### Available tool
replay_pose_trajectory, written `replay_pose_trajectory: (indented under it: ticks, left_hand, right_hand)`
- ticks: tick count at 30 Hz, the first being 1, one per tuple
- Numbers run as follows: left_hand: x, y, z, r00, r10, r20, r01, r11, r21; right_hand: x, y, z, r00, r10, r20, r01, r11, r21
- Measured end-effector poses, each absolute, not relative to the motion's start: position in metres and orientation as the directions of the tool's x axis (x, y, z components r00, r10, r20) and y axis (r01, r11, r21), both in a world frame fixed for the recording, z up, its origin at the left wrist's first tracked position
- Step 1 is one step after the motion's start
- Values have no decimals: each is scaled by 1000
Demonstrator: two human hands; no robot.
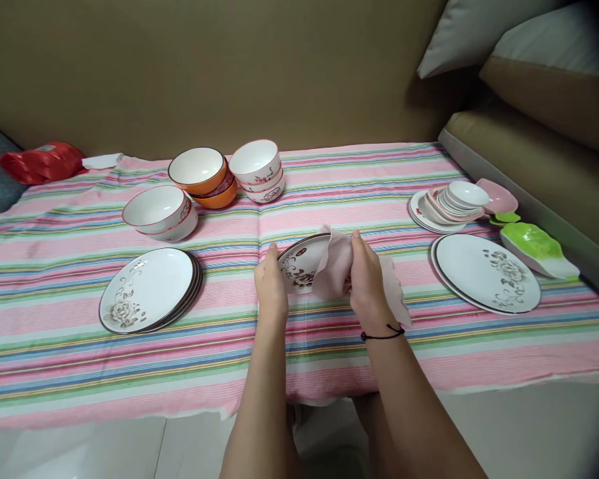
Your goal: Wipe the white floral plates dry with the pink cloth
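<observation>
My left hand [270, 283] grips the left rim of a white plate with a dark flower pattern [299, 266], held tilted just above the striped cloth. My right hand [367, 279] is closed on a pale pink cloth [335, 269] and presses it against the plate's face. The cloth hangs down past my right wrist, which wears a thin black band. Most of the plate's right half is hidden behind the cloth and my right hand.
A striped cloth [80, 346] covers the low surface. On the left lie a stack of flower plates [150, 289] and several bowls [160, 211]. On the right are a flower plate [484, 273], small stacked saucers [452, 203], a pink bowl [499, 196] and a green leaf dish [534, 246]. A sofa edge [529, 173] borders the right.
</observation>
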State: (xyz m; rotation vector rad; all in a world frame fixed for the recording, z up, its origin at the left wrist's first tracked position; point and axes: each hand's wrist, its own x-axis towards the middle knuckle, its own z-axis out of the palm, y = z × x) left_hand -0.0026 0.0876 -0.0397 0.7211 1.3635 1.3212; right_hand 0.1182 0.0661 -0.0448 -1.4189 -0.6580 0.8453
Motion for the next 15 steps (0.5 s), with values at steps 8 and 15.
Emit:
replay_pose_trajectory:
  ticks: [8, 15]
  left_hand:
    - [-4, 86, -43, -255, 930, -266, -255, 201, 946]
    - [-5, 88, -44, -232, 950, -208, -255, 147, 956]
  right_hand:
    - [105, 59, -32, 375, 786, 492, 549, 239, -801]
    - [104, 59, -33, 209, 766, 608, 741, 282, -610]
